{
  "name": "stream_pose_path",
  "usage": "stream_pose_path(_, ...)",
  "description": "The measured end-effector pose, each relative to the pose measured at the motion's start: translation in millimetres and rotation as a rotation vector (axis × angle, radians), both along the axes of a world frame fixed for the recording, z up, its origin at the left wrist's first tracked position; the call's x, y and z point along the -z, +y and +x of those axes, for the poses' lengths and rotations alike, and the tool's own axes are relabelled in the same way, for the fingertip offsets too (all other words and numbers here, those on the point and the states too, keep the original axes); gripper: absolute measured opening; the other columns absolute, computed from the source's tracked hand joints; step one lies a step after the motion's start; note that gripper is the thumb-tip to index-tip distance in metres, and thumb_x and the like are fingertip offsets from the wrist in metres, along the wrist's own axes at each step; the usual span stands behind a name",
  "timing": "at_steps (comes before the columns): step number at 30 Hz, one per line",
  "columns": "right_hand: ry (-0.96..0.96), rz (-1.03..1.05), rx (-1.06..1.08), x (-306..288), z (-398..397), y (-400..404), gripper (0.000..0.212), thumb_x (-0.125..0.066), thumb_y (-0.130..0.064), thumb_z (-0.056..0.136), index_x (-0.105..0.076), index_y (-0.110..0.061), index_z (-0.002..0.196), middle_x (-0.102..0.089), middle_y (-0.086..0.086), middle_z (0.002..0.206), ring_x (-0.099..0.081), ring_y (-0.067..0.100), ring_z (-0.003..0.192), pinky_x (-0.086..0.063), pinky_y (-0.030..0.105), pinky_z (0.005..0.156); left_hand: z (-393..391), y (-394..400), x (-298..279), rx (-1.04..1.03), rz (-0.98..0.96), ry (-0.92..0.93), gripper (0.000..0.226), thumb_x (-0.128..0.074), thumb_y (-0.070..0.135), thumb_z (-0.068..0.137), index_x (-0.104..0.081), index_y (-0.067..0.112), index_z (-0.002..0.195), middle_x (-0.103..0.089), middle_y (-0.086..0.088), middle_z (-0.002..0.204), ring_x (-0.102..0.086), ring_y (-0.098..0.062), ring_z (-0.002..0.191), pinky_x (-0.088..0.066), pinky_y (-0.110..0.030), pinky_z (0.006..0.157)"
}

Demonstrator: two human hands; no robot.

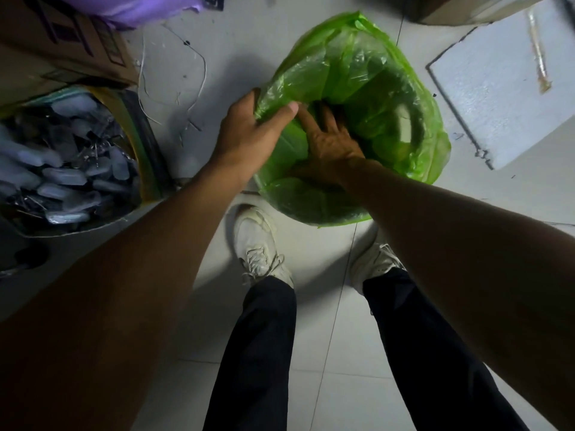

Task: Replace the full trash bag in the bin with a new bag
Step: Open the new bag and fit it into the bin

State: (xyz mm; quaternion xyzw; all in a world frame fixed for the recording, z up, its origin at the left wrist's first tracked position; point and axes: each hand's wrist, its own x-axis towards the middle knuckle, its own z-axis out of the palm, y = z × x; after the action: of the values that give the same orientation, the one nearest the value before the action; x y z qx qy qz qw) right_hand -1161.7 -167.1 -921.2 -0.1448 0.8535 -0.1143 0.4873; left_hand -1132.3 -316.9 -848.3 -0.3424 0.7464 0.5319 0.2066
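Observation:
A bright green trash bag (357,76) lines a round bin on the floor in front of my feet, draped over the rim so the bin itself is hidden. My left hand (249,132) pinches the bag's edge at the near left of the rim, thumb on top of the plastic. My right hand (329,144) reaches down inside the bag with fingers spread, pressing the plastic against the inner left side. The bag's inside looks dark and holds nothing I can make out.
A cardboard box (74,157) full of grey plastic pieces stands at the left, with more cartons (62,35) behind it. A white foam slab (504,88) lies at the right. Loose wires (199,76) trail on the tiled floor. My white shoes (258,244) stand close to the bin.

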Motion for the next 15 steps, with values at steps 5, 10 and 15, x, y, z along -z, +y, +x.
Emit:
stream_pose_path(5, 0.095, -0.029, -0.094, -32, 6, 4, 0.083, -0.067, -0.054, 0.079, -0.027, -0.031, 0.149, -0.032, 0.011, 0.152, -0.025, 0.037, 0.141, -0.038, 0.054, 0.107, -4, -9, -7, 0.050, -0.076, 0.020, 0.033, -0.065, 0.053, 0.080, -0.063, 0.020, 0.076, -0.064, 0.006, 0.068, -0.059, -0.009, 0.063, -0.050, -0.029, 0.063)
stream_pose_path(10, 0.260, 0.045, -0.163, -50, -4, 13, 0.028, -0.046, -0.013, 0.096, -0.061, -0.012, 0.119, -0.067, 0.017, 0.113, -0.061, 0.037, 0.110, -0.048, 0.043, 0.090, -21, -16, -11, 0.095, -0.311, 0.171, 0.041, -0.077, 0.040, 0.074, -0.055, 0.020, 0.103, -0.059, 0.001, 0.098, -0.056, -0.008, 0.079, -0.049, -0.017, 0.067)
stream_pose_path(15, 0.053, 0.104, -0.137, -11, -20, 15, 0.073, -0.056, -0.030, 0.092, -0.016, -0.033, 0.154, -0.026, 0.019, 0.155, -0.024, 0.042, 0.142, -0.025, 0.049, 0.115, -39, -2, -7, 0.359, -0.179, 0.217, 0.039, -0.061, 0.008, 0.089, -0.059, 0.025, 0.125, -0.064, 0.007, 0.118, -0.061, -0.003, 0.107, -0.051, -0.020, 0.095)
